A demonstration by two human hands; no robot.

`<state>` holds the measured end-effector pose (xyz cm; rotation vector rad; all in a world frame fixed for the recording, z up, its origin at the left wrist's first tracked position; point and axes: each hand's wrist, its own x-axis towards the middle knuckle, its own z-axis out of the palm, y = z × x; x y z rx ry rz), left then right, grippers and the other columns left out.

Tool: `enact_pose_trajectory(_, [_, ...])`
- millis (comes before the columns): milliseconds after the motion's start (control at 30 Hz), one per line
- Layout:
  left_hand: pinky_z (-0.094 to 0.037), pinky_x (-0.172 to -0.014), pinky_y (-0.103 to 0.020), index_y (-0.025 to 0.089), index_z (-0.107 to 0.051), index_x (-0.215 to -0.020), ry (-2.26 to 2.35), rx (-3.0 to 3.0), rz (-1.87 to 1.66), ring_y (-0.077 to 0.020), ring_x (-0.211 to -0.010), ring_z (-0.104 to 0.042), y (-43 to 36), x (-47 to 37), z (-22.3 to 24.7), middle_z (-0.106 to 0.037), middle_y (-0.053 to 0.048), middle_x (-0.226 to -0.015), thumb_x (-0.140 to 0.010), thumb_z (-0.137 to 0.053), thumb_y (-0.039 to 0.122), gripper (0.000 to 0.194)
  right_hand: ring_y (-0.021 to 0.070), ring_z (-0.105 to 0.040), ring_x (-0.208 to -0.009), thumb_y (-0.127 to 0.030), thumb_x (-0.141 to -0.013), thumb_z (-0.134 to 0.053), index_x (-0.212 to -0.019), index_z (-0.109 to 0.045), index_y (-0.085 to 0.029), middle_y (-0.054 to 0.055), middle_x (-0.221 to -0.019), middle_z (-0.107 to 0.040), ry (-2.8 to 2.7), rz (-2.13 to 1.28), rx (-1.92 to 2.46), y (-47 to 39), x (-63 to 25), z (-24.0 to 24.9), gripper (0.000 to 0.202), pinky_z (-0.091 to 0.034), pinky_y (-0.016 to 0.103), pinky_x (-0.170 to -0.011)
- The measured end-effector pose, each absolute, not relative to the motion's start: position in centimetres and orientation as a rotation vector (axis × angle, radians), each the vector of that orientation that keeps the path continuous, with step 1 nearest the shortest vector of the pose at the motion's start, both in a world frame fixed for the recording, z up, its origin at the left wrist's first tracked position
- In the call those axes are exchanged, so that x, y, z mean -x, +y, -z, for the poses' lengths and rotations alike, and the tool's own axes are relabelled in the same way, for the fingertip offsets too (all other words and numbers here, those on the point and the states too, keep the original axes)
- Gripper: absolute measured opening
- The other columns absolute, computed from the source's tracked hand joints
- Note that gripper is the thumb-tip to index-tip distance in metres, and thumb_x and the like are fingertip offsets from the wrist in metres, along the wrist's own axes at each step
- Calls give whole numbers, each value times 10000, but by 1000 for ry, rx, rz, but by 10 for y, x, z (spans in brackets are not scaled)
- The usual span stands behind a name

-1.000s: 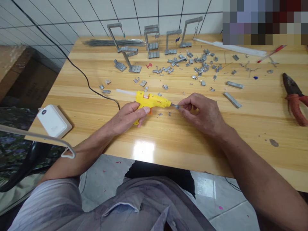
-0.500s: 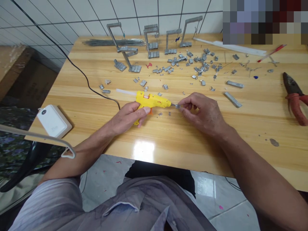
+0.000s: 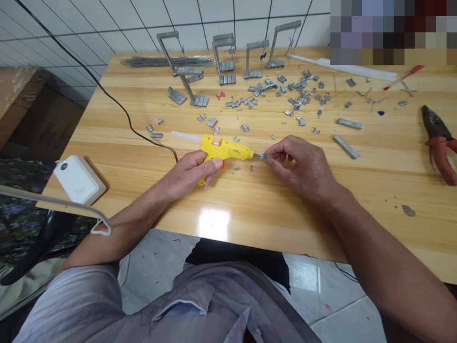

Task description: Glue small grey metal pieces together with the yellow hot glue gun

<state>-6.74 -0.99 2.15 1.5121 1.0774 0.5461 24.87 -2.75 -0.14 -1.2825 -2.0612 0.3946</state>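
Note:
My left hand (image 3: 194, 174) is wrapped round the handle of a yellow glue gun (image 3: 228, 148), a finger by its orange trigger. A white glue stick (image 3: 185, 136) sticks out of the gun's back end, and the nozzle points right. Between thumb and forefinger, my right hand (image 3: 302, 164) pinches a small grey metal piece (image 3: 263, 156) at the nozzle tip. The tip seems to touch the piece. Small metal scraps (image 3: 244, 127) lie just behind the gun.
Grey metal stands (image 3: 224, 59) line the back of the wooden table (image 3: 143, 109), with many loose metal pieces (image 3: 302, 97) before them. Red-handled pliers (image 3: 441, 147) lie at the right, a white power bank (image 3: 80, 178) at the left. A black cable (image 3: 128, 119) runs towards my left hand.
Both hands, the glue gun and the metal piece keep almost the same positions. The view has shifted very slightly.

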Motion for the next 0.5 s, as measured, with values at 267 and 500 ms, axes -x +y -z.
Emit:
enact_pose_trajectory(267, [-458, -564, -284, 191, -642, -710, 1071, -1497, -557, -128, -541, -560, -10, 65, -23, -615, -6, -593, -1011, -756, 585, 508, 241, -714, -805, -255, -1007, -682, -1027, -802, -287, 50, -907, -785, -2065, -408, 1282, -27, -249, 1, 126, -568, 410, -751])
enact_pose_trajectory(500, [-450, -560, -275, 188, -638, -689, 1057, -1512, -563, -121, -526, -557, -10, 64, -26, -624, -10, -580, -997, -771, 599, 531, 242, -718, -814, -252, -1014, -683, -1041, -807, -286, 55, -922, -793, -2077, -407, 1289, -27, -250, 1, 132, -570, 410, -753])
